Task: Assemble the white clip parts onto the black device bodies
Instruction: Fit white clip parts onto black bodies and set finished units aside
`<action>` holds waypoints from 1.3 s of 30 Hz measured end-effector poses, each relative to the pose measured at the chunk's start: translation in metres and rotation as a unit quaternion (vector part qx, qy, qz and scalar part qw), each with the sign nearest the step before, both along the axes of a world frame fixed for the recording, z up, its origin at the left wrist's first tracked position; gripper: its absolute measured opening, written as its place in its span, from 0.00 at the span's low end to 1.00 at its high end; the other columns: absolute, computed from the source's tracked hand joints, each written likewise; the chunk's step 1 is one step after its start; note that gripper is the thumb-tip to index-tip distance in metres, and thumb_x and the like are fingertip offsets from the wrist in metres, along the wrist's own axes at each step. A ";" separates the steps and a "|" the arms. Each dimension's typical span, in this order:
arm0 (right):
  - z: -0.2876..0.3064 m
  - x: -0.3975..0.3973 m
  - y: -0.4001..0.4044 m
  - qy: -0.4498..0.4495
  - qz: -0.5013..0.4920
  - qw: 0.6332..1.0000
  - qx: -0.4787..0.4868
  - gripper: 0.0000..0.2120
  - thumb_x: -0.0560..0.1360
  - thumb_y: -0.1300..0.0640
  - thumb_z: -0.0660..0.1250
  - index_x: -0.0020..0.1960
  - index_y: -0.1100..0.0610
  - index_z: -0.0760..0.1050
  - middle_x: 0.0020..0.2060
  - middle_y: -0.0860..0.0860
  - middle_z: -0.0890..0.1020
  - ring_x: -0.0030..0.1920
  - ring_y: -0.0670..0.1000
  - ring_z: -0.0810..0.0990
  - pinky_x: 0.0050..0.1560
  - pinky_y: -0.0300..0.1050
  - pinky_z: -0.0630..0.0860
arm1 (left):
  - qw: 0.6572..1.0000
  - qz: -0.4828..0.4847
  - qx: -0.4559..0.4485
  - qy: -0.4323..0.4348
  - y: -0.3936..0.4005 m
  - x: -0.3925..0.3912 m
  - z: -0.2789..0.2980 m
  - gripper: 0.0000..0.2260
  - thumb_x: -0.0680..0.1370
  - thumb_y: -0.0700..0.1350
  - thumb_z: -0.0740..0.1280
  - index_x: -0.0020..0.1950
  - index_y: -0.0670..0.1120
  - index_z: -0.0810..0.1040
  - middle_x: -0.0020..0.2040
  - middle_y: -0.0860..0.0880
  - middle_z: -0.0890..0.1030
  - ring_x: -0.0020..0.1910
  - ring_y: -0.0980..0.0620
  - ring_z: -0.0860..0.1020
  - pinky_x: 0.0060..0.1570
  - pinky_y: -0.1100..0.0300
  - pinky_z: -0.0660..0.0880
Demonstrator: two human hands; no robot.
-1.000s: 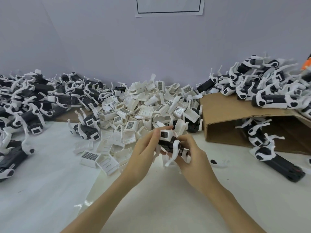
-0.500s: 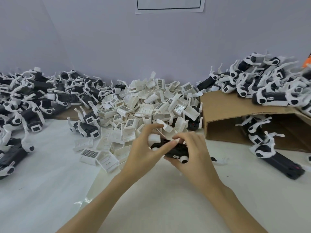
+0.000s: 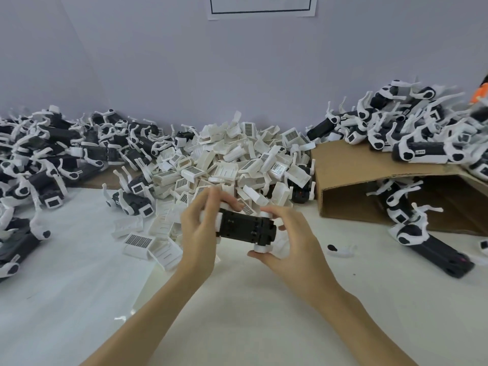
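Rotated flat since earlier, black device body (image 3: 244, 228) now pinched by left hand (image 3: 200, 228) at 9 o'clock, right hand (image 3: 287, 241) at 3; seat clip squarely.

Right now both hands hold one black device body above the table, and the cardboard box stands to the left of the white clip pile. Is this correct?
Not quite: in the head view the cardboard box stands right of the white clip pile. Left hand and right hand do hold the black device body.
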State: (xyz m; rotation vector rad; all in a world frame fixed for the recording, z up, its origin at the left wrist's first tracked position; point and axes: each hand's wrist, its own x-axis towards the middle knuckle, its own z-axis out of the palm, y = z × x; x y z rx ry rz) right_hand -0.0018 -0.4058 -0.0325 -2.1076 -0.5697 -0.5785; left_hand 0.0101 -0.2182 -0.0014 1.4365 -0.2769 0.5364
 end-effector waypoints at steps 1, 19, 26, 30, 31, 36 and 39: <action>-0.001 -0.002 0.004 -0.011 0.008 1.000 -0.006 0.36 0.67 0.51 0.85 0.70 0.49 0.72 0.63 0.38 0.75 0.65 0.42 0.73 0.63 0.32 0.69 | 0.998 0.013 -0.052 0.019 0.000 -0.002 0.004 0.27 0.84 0.64 0.62 0.38 0.44 0.83 0.41 0.40 0.84 0.47 0.39 0.83 0.62 0.40 0.77; 0.011 0.010 -0.004 0.226 0.022 0.940 0.255 0.25 0.80 0.32 0.59 0.65 0.46 0.79 0.53 0.45 0.87 0.57 0.48 0.84 0.62 0.48 0.79 | 0.985 0.069 0.022 0.156 0.012 0.019 -0.007 0.16 0.80 0.60 0.73 0.45 0.47 0.83 0.37 0.51 0.85 0.37 0.55 0.84 0.38 0.64 0.81; -0.009 0.017 -0.017 0.177 -0.144 0.957 -0.177 0.27 0.76 0.40 0.73 0.70 0.49 0.75 0.62 0.45 0.76 0.64 0.53 0.69 0.66 0.47 0.67 | 0.966 0.104 -0.077 0.224 0.025 0.028 -0.005 0.26 0.79 0.61 0.73 0.52 0.36 0.78 0.32 0.52 0.84 0.34 0.51 0.84 0.36 0.59 0.78; -0.001 0.014 -0.017 0.144 -0.118 0.982 -0.008 0.18 0.74 0.51 0.78 0.61 0.47 0.78 0.52 0.40 0.82 0.53 0.46 0.77 0.55 0.39 0.73 | 0.962 0.108 -0.071 0.239 0.024 0.028 -0.006 0.20 0.79 0.61 0.74 0.44 0.44 0.80 0.37 0.48 0.84 0.39 0.47 0.82 0.46 0.54 0.79; 0.001 0.013 -0.017 0.151 -0.109 0.982 0.035 0.18 0.73 0.53 0.79 0.60 0.45 0.78 0.50 0.39 0.83 0.50 0.43 0.79 0.50 0.34 0.74 | 0.963 0.111 -0.070 0.235 0.023 0.027 -0.005 0.18 0.79 0.60 0.74 0.42 0.46 0.79 0.36 0.48 0.84 0.37 0.49 0.83 0.41 0.58 0.80; 0.008 0.011 -0.014 0.217 -0.071 0.953 0.202 0.16 0.74 0.54 0.79 0.59 0.47 0.81 0.45 0.44 0.86 0.44 0.42 0.83 0.44 0.33 0.77 | 0.968 0.097 -0.040 0.229 0.020 0.023 -0.006 0.19 0.79 0.62 0.73 0.42 0.47 0.80 0.37 0.46 0.84 0.36 0.51 0.82 0.48 0.53 0.81; 0.012 0.010 -0.013 0.255 -0.050 0.925 0.278 0.14 0.76 0.53 0.77 0.61 0.49 0.82 0.41 0.46 0.86 0.39 0.44 0.82 0.45 0.41 0.80 | 0.966 0.097 -0.033 0.236 0.018 0.022 -0.005 0.18 0.80 0.62 0.72 0.40 0.50 0.79 0.38 0.46 0.85 0.40 0.47 0.83 0.57 0.46 0.80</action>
